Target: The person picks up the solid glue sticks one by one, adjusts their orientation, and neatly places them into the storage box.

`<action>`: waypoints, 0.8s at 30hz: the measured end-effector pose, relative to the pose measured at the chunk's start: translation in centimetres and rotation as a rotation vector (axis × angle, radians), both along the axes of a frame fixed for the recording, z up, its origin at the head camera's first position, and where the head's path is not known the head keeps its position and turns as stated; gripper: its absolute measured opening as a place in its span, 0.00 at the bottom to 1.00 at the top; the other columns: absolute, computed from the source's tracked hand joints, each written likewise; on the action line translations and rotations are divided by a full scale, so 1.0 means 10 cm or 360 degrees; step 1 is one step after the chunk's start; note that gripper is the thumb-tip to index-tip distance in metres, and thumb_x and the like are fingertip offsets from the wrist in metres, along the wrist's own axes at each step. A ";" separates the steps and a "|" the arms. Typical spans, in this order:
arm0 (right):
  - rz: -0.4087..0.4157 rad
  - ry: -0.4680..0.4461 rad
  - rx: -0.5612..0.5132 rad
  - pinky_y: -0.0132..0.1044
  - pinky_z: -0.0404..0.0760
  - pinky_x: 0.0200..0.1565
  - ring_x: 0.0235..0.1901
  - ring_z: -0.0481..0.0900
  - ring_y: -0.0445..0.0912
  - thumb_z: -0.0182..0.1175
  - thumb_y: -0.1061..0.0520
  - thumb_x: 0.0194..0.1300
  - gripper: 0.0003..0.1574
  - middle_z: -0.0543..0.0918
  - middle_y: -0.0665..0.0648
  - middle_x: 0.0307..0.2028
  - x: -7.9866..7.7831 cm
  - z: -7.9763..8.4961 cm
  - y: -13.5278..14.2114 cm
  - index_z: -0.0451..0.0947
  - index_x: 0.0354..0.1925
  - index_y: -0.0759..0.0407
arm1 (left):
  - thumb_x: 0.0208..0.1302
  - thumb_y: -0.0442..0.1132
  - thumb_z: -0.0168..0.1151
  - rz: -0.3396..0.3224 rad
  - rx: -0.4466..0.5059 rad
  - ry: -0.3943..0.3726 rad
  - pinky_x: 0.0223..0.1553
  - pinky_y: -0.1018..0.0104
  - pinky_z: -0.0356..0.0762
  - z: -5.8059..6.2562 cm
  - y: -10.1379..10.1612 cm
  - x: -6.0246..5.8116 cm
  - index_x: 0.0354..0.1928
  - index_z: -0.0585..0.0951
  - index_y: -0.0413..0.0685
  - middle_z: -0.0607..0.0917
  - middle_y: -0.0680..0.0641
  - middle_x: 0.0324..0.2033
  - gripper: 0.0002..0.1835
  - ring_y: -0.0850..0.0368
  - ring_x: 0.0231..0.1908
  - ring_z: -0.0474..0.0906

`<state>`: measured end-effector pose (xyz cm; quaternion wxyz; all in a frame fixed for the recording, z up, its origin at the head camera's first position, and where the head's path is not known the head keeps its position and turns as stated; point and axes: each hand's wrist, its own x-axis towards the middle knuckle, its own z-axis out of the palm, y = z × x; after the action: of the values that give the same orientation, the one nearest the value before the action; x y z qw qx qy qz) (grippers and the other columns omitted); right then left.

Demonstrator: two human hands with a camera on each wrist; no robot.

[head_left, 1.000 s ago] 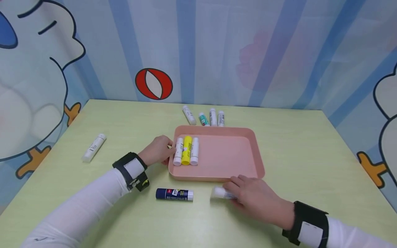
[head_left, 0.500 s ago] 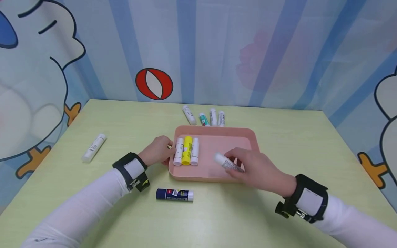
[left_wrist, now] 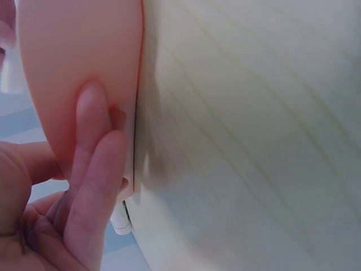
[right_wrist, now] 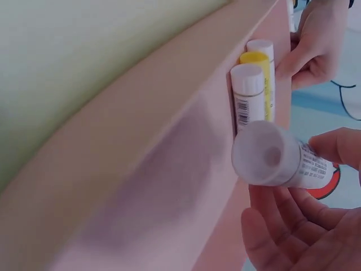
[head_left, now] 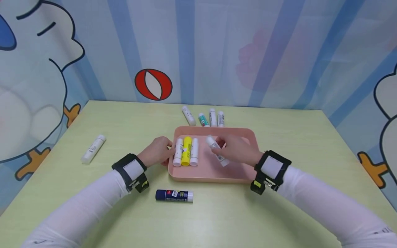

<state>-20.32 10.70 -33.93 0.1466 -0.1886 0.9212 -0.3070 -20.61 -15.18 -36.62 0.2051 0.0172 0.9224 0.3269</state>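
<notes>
A pink tray point(head_left: 229, 172) lies mid-table, and my left hand point(head_left: 157, 151) holds its left wall. In the left wrist view, fingers point(left_wrist: 93, 118) rest against the outside of that wall while the thumb reaches over the rim. Between the thumb and fingers of my right hand point(head_left: 237, 148) is a white glue stick point(head_left: 217, 150), tilted over the tray's middle. Its hollow-looking round end faces the camera in the right wrist view. Inside the tray, at the left, a yellow glue stick point(head_left: 186, 151) lies between two white glue sticks point(head_left: 194, 152), side by side.
A dark blue glue stick point(head_left: 174, 195) lies in front of the tray. To the far left is another white glue stick point(head_left: 93, 149). Behind the tray lie several more, including a teal one point(head_left: 203, 119). A printed curtain point(head_left: 211, 51) rises at the table's back edge.
My right hand has lifted the white glue stick from the table in front of the tray and carried it up and left, over the tray. My left hand stays at the tray's left side.
</notes>
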 end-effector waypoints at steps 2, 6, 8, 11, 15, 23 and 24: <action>-0.0026 -0.0042 0.0019 0.35 0.76 0.33 0.32 0.76 0.47 0.62 0.51 0.66 0.15 0.79 0.55 0.34 -0.08 -0.04 -0.05 0.77 0.44 0.61 | 0.71 0.35 0.54 -0.0005 0.0006 0.0001 0.26 0.68 0.80 0.00 0.00 0.00 0.54 0.78 0.31 0.84 0.44 0.29 0.16 0.56 0.23 0.81; -0.0080 -0.0124 0.0023 0.34 0.72 0.30 0.30 0.75 0.47 0.60 0.50 0.68 0.14 0.77 0.56 0.30 -0.21 -0.08 -0.11 0.76 0.41 0.61 | 0.71 0.35 0.54 -0.0016 0.0009 0.0010 0.25 0.68 0.79 0.00 0.00 0.00 0.53 0.79 0.32 0.84 0.44 0.28 0.15 0.56 0.22 0.81; -0.0108 -0.0169 0.0033 0.34 0.72 0.30 0.29 0.75 0.48 0.59 0.50 0.69 0.15 0.76 0.57 0.30 -0.26 -0.07 -0.14 0.75 0.40 0.61 | 0.71 0.35 0.54 -0.0015 0.0011 0.0013 0.25 0.68 0.79 0.00 0.00 0.00 0.52 0.79 0.32 0.84 0.44 0.28 0.15 0.56 0.22 0.81; -0.0155 -0.0240 0.0063 0.35 0.76 0.32 0.30 0.77 0.48 0.59 0.48 0.69 0.17 0.77 0.57 0.31 -0.31 -0.07 -0.18 0.74 0.39 0.62 | 0.71 0.35 0.54 -0.0005 0.0018 0.0005 0.26 0.68 0.80 0.00 0.00 0.00 0.53 0.78 0.31 0.84 0.44 0.29 0.15 0.56 0.23 0.81; -0.0193 -0.0307 0.0115 0.35 0.79 0.34 0.29 0.80 0.48 0.60 0.47 0.68 0.18 0.80 0.58 0.29 -0.39 -0.15 -0.23 0.77 0.38 0.63 | 0.71 0.36 0.54 0.0003 0.0010 -0.0002 0.26 0.69 0.79 -0.01 0.00 0.00 0.54 0.78 0.31 0.84 0.44 0.30 0.16 0.56 0.23 0.81; -0.0178 -0.0430 0.0154 0.35 0.80 0.31 0.26 0.83 0.48 0.62 0.48 0.67 0.18 0.82 0.58 0.25 -0.49 -0.28 -0.33 0.81 0.36 0.63 | 0.71 0.35 0.54 0.0007 0.0017 -0.0006 0.26 0.68 0.80 -0.02 -0.01 0.00 0.55 0.77 0.31 0.84 0.44 0.31 0.16 0.56 0.23 0.81; -0.0183 -0.0440 0.0167 0.35 0.80 0.31 0.26 0.83 0.48 0.62 0.48 0.67 0.18 0.82 0.58 0.25 -0.48 -0.28 -0.35 0.81 0.36 0.63 | 0.71 0.35 0.54 0.0009 0.0018 -0.0008 0.26 0.68 0.80 -0.02 -0.01 -0.01 0.55 0.77 0.31 0.84 0.43 0.31 0.17 0.56 0.24 0.81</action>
<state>-25.12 7.22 -36.72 0.2637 -0.0835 0.9164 -0.2893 -20.66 -15.26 -36.82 0.2062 0.0149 0.9201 0.3326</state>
